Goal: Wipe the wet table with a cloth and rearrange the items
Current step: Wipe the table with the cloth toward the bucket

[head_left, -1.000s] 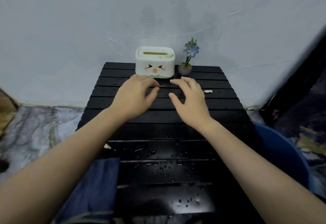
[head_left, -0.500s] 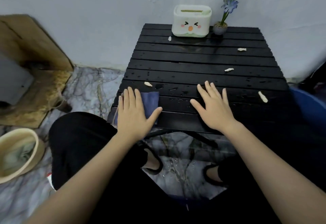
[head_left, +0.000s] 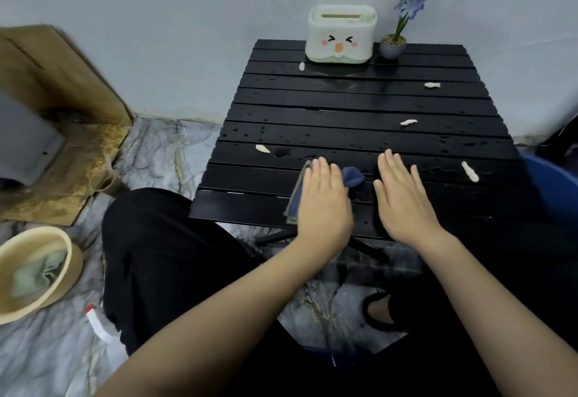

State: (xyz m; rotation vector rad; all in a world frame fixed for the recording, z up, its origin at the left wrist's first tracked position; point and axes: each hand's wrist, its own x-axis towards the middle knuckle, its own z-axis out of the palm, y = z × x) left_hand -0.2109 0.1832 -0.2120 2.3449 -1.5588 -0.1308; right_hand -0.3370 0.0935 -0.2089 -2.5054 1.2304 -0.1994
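I see my left hand (head_left: 323, 205) flat, fingers straight, pressing the blue cloth (head_left: 350, 177) onto the near slats of the black table (head_left: 359, 108), close to its front edge. My right hand (head_left: 403, 199) lies flat and spread just beside it, holding nothing. Water drops and small white scraps (head_left: 408, 122) dot the slats beyond; the middle stretch is otherwise open. At the far edge, against the wall, stand a white tissue box (head_left: 341, 33) and a little flower pot (head_left: 392, 46), nearly touching. On the floor to the left, a beige basin (head_left: 67, 252) holds murky water and something greenish.
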